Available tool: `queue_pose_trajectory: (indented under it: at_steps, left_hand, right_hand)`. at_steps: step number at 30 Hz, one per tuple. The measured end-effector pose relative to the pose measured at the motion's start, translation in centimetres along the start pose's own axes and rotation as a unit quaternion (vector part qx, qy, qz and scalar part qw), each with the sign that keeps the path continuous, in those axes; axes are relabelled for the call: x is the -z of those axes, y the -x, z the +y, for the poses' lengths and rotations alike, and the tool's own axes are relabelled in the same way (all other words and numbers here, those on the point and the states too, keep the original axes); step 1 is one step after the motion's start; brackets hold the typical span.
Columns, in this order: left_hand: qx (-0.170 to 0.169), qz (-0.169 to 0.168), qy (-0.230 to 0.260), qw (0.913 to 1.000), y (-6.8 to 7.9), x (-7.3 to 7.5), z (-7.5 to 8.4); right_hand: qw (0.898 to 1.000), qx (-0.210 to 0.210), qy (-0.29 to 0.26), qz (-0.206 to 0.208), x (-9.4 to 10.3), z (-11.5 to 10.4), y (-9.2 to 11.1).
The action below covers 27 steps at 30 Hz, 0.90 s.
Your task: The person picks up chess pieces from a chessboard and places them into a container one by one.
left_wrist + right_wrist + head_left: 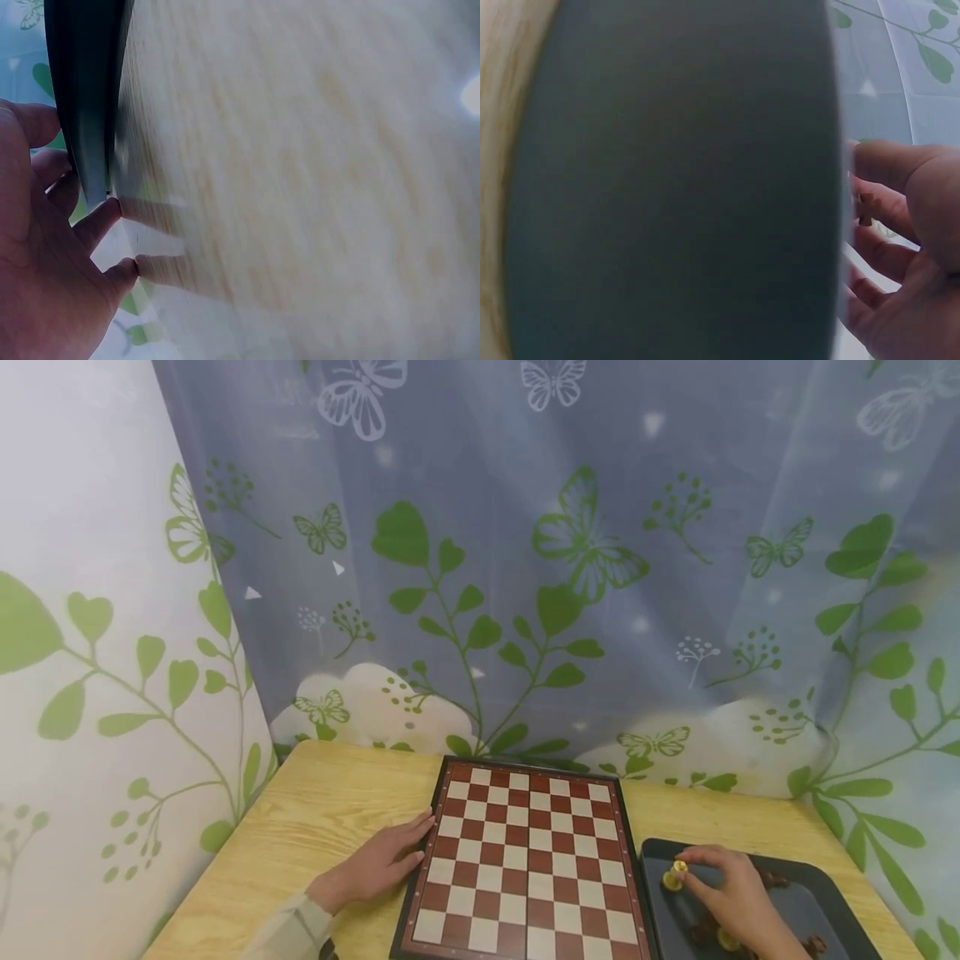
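My right hand (731,893) pinches a gold chess piece (678,867) between thumb and fingertips, over the left part of a dark tray (813,881). In the right wrist view, the tray's grey side (675,187) covers most of the picture and hides part of the fingers. My left hand (382,864) lies on the table, its extended fingertips at the left edge of a red-and-white chessboard (517,843). The left wrist view shows that hand (52,247) with its fingers spread around the dark board edge (86,112). No pieces stand on the board.
Several dark brown pieces (814,945) and another gold piece (726,940) lie in the tray, partly behind the right hand. The wooden table (352,785) meets a leaf-patterned curtain (487,568) at the back.
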<state>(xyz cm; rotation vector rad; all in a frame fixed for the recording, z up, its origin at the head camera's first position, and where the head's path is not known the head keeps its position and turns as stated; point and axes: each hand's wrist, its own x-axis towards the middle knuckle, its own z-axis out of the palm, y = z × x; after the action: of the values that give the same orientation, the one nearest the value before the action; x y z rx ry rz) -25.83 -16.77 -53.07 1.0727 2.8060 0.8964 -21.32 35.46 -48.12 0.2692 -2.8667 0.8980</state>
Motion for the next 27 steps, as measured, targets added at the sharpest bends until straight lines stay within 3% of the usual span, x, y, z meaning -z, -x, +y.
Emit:
queue_pose_trajectory:
  at_steps: [15, 21, 24, 27]
  left_hand:
    - [-0.001, -0.003, 0.0, 1.0, -0.3, 0.2, 0.4]
    - [0.01, -0.01, -0.013, 0.9998, -0.7, 0.5, 0.6]
    - [0.021, -0.003, -0.039, 0.999, -0.9, 0.5, 0.9]
    - [0.039, 0.025, -0.062, 0.997, -0.9, 0.4, 1.3]
  right_hand:
    - [1.0, -0.007, -0.009, 0.011, 0.5, -0.6, 0.2]
    - [0.999, 0.022, -0.001, 0.035, -0.1, -2.0, -0.3]
    - [0.999, 0.03, 0.015, 0.041, -0.5, -3.2, -0.9]
    - [0.997, 0.033, 0.057, 0.044, -1.3, -4.3, -1.4]
